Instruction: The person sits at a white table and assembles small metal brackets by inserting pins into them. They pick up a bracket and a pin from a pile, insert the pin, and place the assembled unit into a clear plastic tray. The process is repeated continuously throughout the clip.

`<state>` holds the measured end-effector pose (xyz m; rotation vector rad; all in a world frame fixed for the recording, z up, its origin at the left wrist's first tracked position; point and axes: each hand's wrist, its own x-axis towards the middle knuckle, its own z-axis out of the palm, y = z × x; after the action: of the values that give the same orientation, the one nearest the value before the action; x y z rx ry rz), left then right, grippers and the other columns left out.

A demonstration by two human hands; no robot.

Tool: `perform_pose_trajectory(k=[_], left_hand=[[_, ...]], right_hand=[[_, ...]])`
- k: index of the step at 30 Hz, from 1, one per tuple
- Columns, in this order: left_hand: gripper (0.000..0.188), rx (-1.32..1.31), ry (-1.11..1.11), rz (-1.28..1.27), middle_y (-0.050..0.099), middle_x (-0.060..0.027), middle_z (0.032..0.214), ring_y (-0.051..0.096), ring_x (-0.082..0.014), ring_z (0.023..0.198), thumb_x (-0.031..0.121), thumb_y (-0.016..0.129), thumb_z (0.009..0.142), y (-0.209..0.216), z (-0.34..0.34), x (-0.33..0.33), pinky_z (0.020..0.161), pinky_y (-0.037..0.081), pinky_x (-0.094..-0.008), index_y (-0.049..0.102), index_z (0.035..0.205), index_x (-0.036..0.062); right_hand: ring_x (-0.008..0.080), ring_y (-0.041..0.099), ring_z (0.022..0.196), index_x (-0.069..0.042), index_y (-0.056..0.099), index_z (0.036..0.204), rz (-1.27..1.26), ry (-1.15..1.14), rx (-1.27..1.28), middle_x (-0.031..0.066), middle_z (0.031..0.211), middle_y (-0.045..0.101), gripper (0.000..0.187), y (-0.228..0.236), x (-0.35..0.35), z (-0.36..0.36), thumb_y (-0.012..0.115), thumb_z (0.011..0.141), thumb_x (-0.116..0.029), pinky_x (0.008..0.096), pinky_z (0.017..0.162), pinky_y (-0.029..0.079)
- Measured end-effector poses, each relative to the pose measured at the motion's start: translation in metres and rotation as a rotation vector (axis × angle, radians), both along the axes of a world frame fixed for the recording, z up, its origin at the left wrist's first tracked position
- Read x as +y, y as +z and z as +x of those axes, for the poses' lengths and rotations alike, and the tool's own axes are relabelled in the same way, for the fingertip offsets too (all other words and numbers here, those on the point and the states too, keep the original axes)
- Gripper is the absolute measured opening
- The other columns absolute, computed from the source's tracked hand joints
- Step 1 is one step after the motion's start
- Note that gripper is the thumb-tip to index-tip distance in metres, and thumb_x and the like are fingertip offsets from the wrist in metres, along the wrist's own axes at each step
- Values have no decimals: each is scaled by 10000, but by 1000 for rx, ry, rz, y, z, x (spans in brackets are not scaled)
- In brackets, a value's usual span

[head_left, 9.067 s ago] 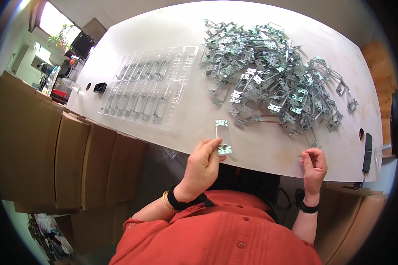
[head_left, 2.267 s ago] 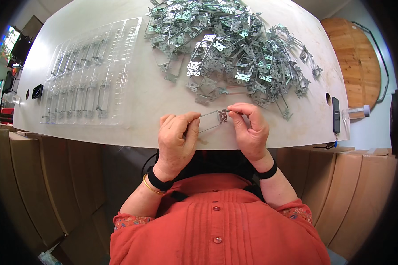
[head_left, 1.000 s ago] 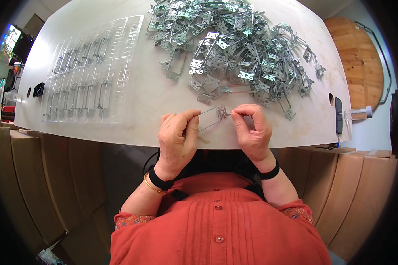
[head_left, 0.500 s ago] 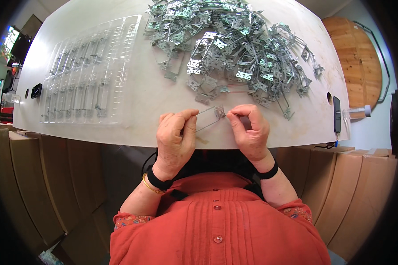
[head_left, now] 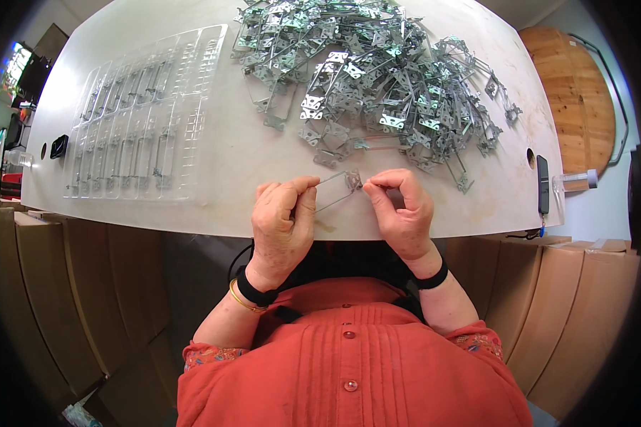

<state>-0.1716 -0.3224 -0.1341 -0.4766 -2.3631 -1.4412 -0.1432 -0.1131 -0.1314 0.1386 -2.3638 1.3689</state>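
Near the front edge of the white table, my left hand (head_left: 285, 217) pinches one end of a metal bracket with thin rods (head_left: 352, 181). The rods stretch rightward to a small silver plate. At that plate end, my right hand (head_left: 404, 213) is closed, thumb against forefinger; its fingertips touch or nearly touch the plate, and anything tiny between them is too small to make out. Beyond my hands lies a large tangled pile of similar metal brackets (head_left: 377, 78). To the left is a clear plastic tray (head_left: 192, 128) with two rows of the metal parts in its slots.
A dark phone-like object (head_left: 543, 183) rests at the table's right edge, beside a clear tube (head_left: 580, 181). A small black object (head_left: 60, 146) sits at the left edge. Cardboard boxes (head_left: 563, 306) stand below the table on both sides. A round wooden board (head_left: 573, 99) leans behind.
Almost nothing differs. My right fingertips have shifted very slightly left toward the plate end of the bracket; my left hand keeps its hold.
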Motion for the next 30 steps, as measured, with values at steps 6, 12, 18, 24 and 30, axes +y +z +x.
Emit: perform_pose_trajectory(k=[6, 12, 18, 24, 30], left_hand=[[105, 14, -5, 8, 632, -36, 757, 542, -184, 697, 20, 739, 975, -2, 0, 0, 766, 465, -323, 774, 1072, 36], [101, 20, -6, 8, 647, -35, 762, 552, -181, 689, 16, 740, 973, -2, -1, 0, 774, 468, -322, 774, 1067, 32], [98, 26, -4, 9, 643, -29, 759, 549, -177, 686, 20, 741, 973, -2, -1, 0, 774, 466, -320, 776, 1063, 37], [87, 8, 0, 13, 663, -45, 770, 571, -214, 669, 10, 744, 955, 0, -1, 0, 784, 462, -342, 761, 1033, 45], [89, 19, 6, 10, 647, -39, 763, 560, -197, 691, 18, 741, 967, -1, 0, 0, 753, 468, -332, 767, 1049, 43]], right_hand=[[195, 683, 805, -47, 680, 1009, 29, 23, 114, 84, 973, 728, 183, -3, 0, -5, 795, 904, 48, 294, 698, 542], [180, 678, 783, -49, 688, 1004, -18, -1, 11, 77, 957, 725, 187, -3, 0, 0, 813, 894, 37, 284, 678, 536], [161, 701, 804, -50, 689, 1036, 14, 26, -11, 70, 959, 725, 206, -1, 1, 1, 818, 897, 30, 275, 706, 553], [149, 724, 861, -50, 697, 1055, -43, 49, -69, 68, 1001, 741, 211, 3, 1, 2, 819, 900, 26, 272, 758, 573], [197, 693, 844, -61, 712, 1017, -30, 6, -84, 75, 998, 747, 186, -3, 2, 4, 822, 893, 22, 305, 745, 569]])
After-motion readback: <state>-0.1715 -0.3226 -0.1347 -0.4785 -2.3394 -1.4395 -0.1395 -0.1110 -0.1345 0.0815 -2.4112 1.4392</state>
